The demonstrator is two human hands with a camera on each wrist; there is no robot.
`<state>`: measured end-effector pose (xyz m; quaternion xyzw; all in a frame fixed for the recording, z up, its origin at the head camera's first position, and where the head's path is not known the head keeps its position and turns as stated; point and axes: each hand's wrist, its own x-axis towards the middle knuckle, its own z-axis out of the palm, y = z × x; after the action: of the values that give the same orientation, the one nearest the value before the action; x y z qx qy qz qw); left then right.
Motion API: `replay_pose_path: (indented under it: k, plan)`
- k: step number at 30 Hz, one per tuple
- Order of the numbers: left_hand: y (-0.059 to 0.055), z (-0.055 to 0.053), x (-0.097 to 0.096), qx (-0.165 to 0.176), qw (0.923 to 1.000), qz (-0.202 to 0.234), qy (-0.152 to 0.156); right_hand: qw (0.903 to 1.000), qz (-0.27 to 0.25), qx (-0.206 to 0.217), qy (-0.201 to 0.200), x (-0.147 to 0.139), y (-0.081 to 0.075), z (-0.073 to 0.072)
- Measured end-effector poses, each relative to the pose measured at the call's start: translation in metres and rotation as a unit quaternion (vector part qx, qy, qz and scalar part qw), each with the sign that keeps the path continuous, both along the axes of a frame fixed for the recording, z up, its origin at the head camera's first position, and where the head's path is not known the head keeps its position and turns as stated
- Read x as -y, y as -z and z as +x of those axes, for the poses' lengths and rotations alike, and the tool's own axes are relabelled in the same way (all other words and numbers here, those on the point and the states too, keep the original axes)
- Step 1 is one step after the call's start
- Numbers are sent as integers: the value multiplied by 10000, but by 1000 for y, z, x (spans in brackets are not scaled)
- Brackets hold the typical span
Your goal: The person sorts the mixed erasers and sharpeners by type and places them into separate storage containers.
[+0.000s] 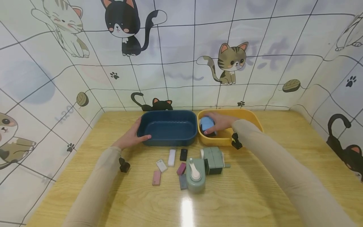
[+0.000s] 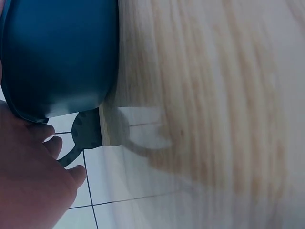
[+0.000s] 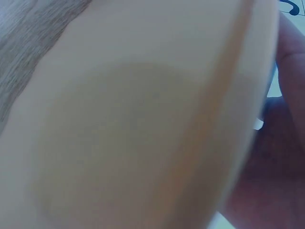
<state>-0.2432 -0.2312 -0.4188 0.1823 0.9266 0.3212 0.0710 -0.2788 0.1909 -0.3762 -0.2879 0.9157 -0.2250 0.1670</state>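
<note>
My left hand [image 1: 130,135] rests against the left end of a dark blue plastic bin [image 1: 170,142], thumb spread along its front corner. In the left wrist view, its fingertips [image 2: 50,131] are right at the bin's rim. Over the left part of a yellow bin [image 1: 249,115], my right hand [image 1: 221,122] holds a light blue and black object [image 1: 207,123], thumb on the near side and fingers on the far side. This object looks like a desk pencil sharpener, partly hidden by the hand. The yellow bin's wall blocks most of the right wrist view.
Two grey-green crank pencil sharpeners [image 1: 195,176] stand in front of the bins. Left of them lie several small eraser-like blocks, among them a white one [image 1: 171,157], a black one [image 1: 183,154] and a pink one [image 1: 156,177]. A cat-print backdrop [image 1: 175,75] rises behind the wooden table [image 1: 136,205].
</note>
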Motion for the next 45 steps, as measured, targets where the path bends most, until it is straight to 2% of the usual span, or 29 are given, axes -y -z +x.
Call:
replay_pose_path:
  k: [9,12,15,21,27,33,38,41,45]
  plan:
    - [-1,1,0,-7,10000,19,-26,9984,98,527,196,-1,2,0]
    - [0,2,0,-3,10000,17,-7,9982,49,559,230,-2,4,1]
    - [-1,2,-1,5,10000,6,2,9986,-60,489,200,-3,5,1]
    - [-1,2,0,11,10000,7,-34,9990,-394,127,-185,-3,7,-1]
    - [-1,1,-1,26,10000,18,-28,9989,-329,-274,-164,-2,5,3]
    - [1,1,-2,-6,10000,20,-54,9948,-325,-896,-347,5,-7,17]
    - [1,1,-2,-8,10000,66,-74,9904,-309,-1271,-451,10,-17,36]
    - [1,1,-2,-19,9999,114,-82,9846,-393,-1581,-636,13,-19,49]
    - [2,1,-1,-57,9998,157,-51,9792,-594,-1727,-884,15,-19,66]
